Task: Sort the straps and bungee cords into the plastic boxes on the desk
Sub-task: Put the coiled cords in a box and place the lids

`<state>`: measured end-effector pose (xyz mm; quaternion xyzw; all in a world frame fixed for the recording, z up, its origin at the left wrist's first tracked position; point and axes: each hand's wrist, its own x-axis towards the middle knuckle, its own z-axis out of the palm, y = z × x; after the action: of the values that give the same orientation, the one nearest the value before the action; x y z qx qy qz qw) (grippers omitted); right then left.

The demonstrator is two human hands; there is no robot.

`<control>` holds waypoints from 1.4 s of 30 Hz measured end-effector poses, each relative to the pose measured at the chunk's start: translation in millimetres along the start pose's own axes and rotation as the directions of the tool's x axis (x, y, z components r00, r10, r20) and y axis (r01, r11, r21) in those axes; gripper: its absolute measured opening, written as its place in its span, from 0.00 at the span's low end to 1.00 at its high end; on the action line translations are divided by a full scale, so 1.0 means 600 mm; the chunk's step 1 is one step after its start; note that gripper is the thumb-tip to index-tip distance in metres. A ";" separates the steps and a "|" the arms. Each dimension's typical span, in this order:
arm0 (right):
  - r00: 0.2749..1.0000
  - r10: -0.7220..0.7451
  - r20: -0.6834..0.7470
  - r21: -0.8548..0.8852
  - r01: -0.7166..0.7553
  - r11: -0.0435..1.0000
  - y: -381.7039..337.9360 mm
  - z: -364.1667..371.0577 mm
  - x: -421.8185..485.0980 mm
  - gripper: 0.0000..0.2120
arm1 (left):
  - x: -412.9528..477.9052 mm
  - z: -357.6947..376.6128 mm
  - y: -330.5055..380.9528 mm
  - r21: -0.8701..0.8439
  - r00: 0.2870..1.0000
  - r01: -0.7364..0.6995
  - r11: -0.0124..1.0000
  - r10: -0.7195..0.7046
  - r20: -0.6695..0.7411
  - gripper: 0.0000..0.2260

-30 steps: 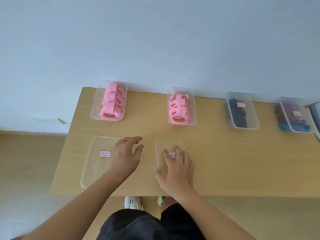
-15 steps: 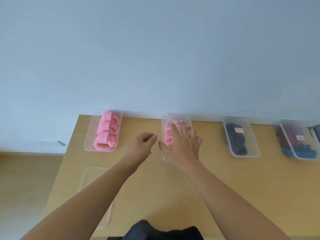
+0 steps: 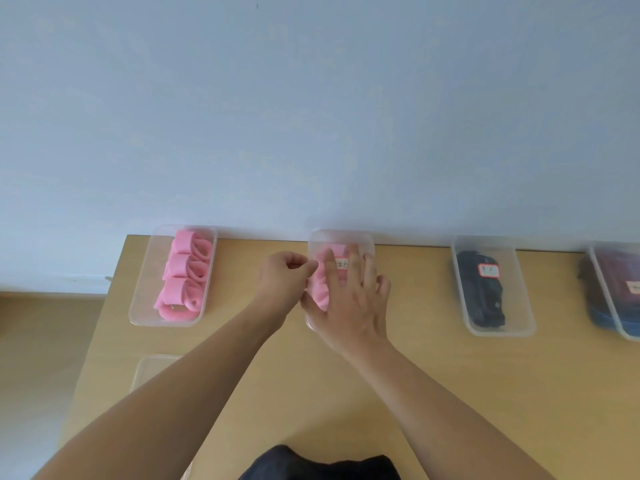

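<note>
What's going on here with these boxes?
A person works at a desk. The right hand presses flat on the top of a clear box of pink straps; the left hand, fingers curled, is at its left edge. Whether it grips anything is unclear.

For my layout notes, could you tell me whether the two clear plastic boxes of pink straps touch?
Apart: head view shows wooden desk between left box and middle box.
</note>
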<state>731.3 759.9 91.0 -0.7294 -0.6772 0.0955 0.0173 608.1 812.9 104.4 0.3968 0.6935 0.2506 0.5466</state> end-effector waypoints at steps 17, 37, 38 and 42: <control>0.993 -0.103 0.053 0.038 0.101 0.994 0.008 0.007 -0.010 0.40 | -0.017 0.006 0.006 0.399 0.967 -0.251 0.882 0.251 0.055 0.27; 0.999 -0.005 0.048 0.129 -0.001 0.992 0.001 0.012 -0.033 0.44 | -0.010 -0.003 0.017 0.366 0.967 -0.252 0.896 0.241 0.076 0.26; 0.999 -0.008 0.034 0.109 0.004 0.994 -0.002 0.020 -0.051 0.44 | -0.010 -0.003 0.013 0.350 0.966 -0.259 0.900 0.246 0.080 0.26; 1.000 0.019 -0.013 0.005 -0.019 1.000 -0.001 0.044 -0.055 0.44 | -0.001 -0.002 0.011 0.376 0.957 -0.289 0.880 0.267 0.110 0.26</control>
<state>724.3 724.4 69.2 -0.7362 -0.6700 0.0925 0.0228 608.6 816.1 110.3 0.5994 0.6499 0.1728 0.4343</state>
